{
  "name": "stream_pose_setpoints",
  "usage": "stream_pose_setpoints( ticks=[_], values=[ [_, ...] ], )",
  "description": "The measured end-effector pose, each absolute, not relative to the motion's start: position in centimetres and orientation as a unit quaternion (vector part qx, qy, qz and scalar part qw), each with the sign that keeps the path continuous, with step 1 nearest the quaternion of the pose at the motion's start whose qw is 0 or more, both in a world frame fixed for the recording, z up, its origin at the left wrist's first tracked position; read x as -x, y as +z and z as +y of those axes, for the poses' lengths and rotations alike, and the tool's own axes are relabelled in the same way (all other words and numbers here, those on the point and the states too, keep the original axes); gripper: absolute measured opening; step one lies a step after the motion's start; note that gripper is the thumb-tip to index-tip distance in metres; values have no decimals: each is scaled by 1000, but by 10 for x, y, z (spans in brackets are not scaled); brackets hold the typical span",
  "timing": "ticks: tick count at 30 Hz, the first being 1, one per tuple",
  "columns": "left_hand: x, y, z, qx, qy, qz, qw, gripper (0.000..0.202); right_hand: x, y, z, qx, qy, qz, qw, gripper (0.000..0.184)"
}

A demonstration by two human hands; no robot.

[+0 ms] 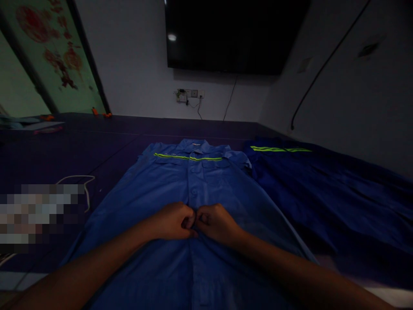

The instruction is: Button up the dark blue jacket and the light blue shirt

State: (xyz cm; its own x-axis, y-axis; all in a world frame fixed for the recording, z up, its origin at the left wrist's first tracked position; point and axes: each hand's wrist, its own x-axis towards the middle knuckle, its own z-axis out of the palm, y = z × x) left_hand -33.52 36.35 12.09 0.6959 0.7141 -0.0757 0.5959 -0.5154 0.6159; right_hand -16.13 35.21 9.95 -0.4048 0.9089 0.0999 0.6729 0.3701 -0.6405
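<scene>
A blue button-front work shirt [219, 185] with a yellow-green stripe across its chest lies spread face up in front of me, collar at the far end. Both hands meet over its middle placket. My left hand [177, 220] has its fingers curled and closed on the shirt's front edge. Touching it from the other side, my right hand [215, 221] is also closed, pinching the placket. The button or buttonhole between my fingertips is hidden. Buttons show along the placket above my hands.
Darker blue clothing [306, 185] with yellow-green stripes lies at the right. A pixelated patch [35, 215] and a pale cord [87, 193] are at the left. Beyond the dark floor, a wall bears a large screen [232, 34] and sockets [193, 93].
</scene>
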Motion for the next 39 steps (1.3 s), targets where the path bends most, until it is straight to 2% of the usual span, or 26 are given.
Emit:
stream_pose_setpoints(
  ticks=[7,14,23,26,35,39],
  values=[
    [337,122,362,-872,88,372,304,15,159,99,355,472,265,-808,233,10],
    [338,123,361,-879,89,369,289,5,151,99,359,398,342,-821,225,9],
    [337,124,361,-879,87,368,289,2,144,109,356,310,252,-899,178,19],
    [337,123,361,-878,90,367,295,2,144,111,355,313,228,-906,174,17],
    [337,123,361,-879,91,366,293,2,146,109,355,308,217,-908,185,16],
    [337,123,361,-879,89,372,286,2,145,108,356,319,252,-895,183,17]
  ],
)
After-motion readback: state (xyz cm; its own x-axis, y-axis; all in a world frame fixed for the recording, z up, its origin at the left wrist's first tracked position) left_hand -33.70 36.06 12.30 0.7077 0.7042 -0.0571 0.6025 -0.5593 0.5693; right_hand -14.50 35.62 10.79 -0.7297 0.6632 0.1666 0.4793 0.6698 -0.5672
